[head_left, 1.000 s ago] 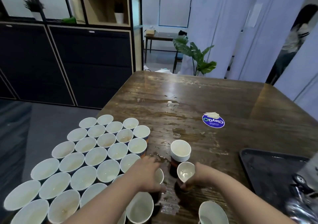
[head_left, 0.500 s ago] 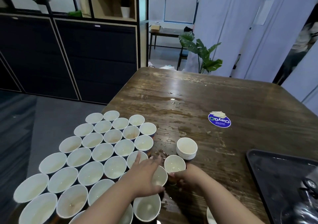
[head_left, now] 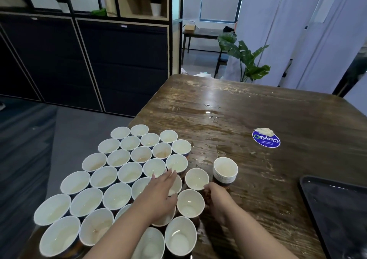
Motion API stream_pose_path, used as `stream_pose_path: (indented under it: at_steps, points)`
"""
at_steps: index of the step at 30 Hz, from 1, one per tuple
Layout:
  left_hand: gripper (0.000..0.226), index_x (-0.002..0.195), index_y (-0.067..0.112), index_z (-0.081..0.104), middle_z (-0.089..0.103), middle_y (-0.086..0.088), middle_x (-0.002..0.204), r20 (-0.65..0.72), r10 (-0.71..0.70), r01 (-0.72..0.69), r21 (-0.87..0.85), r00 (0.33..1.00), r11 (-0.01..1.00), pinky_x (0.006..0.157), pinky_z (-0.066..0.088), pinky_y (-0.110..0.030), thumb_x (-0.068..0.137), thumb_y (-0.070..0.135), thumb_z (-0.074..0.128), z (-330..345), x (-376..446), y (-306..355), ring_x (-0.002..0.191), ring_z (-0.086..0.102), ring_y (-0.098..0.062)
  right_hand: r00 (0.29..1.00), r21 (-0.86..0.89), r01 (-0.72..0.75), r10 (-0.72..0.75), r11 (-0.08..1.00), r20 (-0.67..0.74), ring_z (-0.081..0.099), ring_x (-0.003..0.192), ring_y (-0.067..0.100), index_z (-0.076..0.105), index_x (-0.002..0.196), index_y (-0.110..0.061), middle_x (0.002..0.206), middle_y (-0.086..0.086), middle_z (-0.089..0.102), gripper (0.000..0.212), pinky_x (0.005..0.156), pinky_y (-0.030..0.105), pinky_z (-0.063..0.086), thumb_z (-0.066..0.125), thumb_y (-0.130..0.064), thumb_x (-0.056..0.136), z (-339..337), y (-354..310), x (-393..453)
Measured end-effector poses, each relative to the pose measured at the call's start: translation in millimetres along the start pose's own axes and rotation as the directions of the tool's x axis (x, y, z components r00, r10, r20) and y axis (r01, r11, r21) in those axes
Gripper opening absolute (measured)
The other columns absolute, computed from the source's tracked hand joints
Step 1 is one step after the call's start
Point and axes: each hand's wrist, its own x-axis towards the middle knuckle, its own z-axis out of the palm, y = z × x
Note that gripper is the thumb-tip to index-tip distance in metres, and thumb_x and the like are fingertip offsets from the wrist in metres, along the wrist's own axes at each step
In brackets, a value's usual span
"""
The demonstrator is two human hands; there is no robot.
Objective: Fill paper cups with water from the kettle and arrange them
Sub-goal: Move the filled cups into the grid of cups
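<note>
Dim, cool indoor light filled the room, brightest at the pale window [head_left: 218, 0] top centre. A soft sheen ran across the wet tabletop [head_left: 228, 103] in the middle, glare glinting off the puddle [head_left: 210, 112]. Shadows stayed faint and diffuse. Wide-angle bending curved the cabinets [head_left: 79, 64] at left. The forearms at bottom looked smeared, and the dark tray [head_left: 337, 209] at lower right lost detail.

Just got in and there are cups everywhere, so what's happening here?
A person is arranging paper cups of water on a wet wooden table. The right hand holds one cup at the edge of the big cluster of cups; the left hand rests flat over cups there. A stack of cups stands beside them.
</note>
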Motion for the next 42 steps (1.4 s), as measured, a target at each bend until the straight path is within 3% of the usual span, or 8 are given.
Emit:
stream_pose_path:
  at_steps: [5,11,13,16,19,25,31,42]
  points:
    - [0.066,0.154,0.021,0.007,0.002,0.003,0.161,0.036,0.011,-0.012,0.033,0.999,0.999,0.114,-0.014,-0.027,0.099,0.031,0.040,0.0,4.3,4.4,0.148,0.001,-0.006,0.998,-0.029,0.015,-0.013,0.999,0.063,0.040,0.042,0.017,0.045,0.056,-0.015,0.041,-0.001,0.045,0.037,0.048,0.025,0.031,0.039,-0.008,0.091,5.3,-2.7,-15.7]
    - [0.071,0.154,0.020,0.005,0.002,0.002,0.162,0.055,0.040,-0.043,0.047,0.998,0.998,0.113,-0.015,-0.027,0.097,0.035,0.044,3.3,7.2,11.1,0.148,-0.001,-0.009,0.993,-0.103,0.089,-0.080,0.991,0.090,0.045,0.041,0.013,0.052,0.051,-0.016,0.047,-0.002,0.050,0.043,0.048,0.025,0.035,0.040,-0.008,0.091,1.2,-0.5,-19.2]
    - [0.077,0.154,0.020,0.001,-0.002,0.002,0.161,0.061,0.042,-0.046,0.060,0.997,0.997,0.114,-0.014,-0.029,0.096,0.041,0.046,2.8,6.2,13.6,0.148,-0.004,-0.009,0.990,-0.133,0.090,-0.074,0.987,0.121,0.050,0.045,0.009,0.054,0.060,-0.016,0.049,-0.005,0.055,0.037,0.049,0.022,0.037,0.042,-0.016,0.095,-1.8,-5.0,-28.8]
    - [0.080,0.154,0.022,-0.001,-0.006,0.004,0.161,0.046,0.055,-0.058,0.051,0.997,0.997,0.116,-0.013,-0.030,0.095,0.046,0.047,-0.1,7.7,20.0,0.148,-0.008,-0.010,0.983,-0.332,0.179,-0.158,0.926,0.089,0.059,0.078,0.012,0.064,0.092,-0.019,0.083,-0.005,0.065,0.026,0.068,0.024,0.042,0.057,-0.043,0.084,-19.9,-10.1,-37.4]
    - [0.074,0.154,0.027,0.008,-0.001,0.011,0.159,0.011,0.111,-0.110,-0.056,0.994,0.992,0.119,-0.008,-0.031,0.094,0.046,0.048,-3.5,9.6,33.8,0.148,-0.006,-0.011,0.950,-0.536,0.302,-0.296,0.788,0.100,0.063,0.094,0.016,0.061,0.110,-0.028,0.104,-0.005,0.067,0.020,0.070,0.022,0.046,0.059,-0.033,0.091,-54.8,-17.7,-49.6]
    - [0.077,0.151,0.033,0.017,0.012,0.014,0.158,-0.053,0.209,-0.215,-0.292,0.977,0.932,0.109,0.008,-0.013,0.090,0.037,0.063,5.0,20.1,75.7,0.144,0.011,-0.002,0.821,-0.646,0.361,-0.557,0.672,-0.121,0.062,0.082,0.010,0.064,0.089,-0.025,0.087,-0.007,0.068,0.004,0.070,0.019,0.047,0.066,-0.023,0.088,-126.7,-21.8,-76.9]
    - [0.100,0.153,0.022,0.012,0.023,-0.002,0.157,-0.054,-0.074,0.030,-0.565,0.996,0.825,0.113,0.022,-0.028,0.078,0.027,0.077,13.5,50.7,93.7,0.143,0.025,-0.016,0.776,-0.648,0.276,-0.563,0.710,-0.286,0.062,0.080,0.009,0.066,0.083,-0.027,0.082,-0.009,0.067,0.005,0.071,0.028,0.048,0.066,-0.027,0.087,-162.1,-7.6,-92.4]
    - [0.125,0.154,0.024,0.004,0.028,-0.011,0.152,0.032,-0.026,0.035,-0.335,0.999,0.942,0.111,0.030,-0.036,0.062,0.038,0.088,35.4,107.8,116.4,0.137,0.032,-0.026,0.737,-0.647,0.192,-0.544,0.738,-0.402,0.058,0.070,0.011,0.063,0.072,-0.027,0.071,-0.005,0.064,0.017,0.062,0.028,0.045,0.066,-0.034,0.086,-187.4,21.3,-121.3]
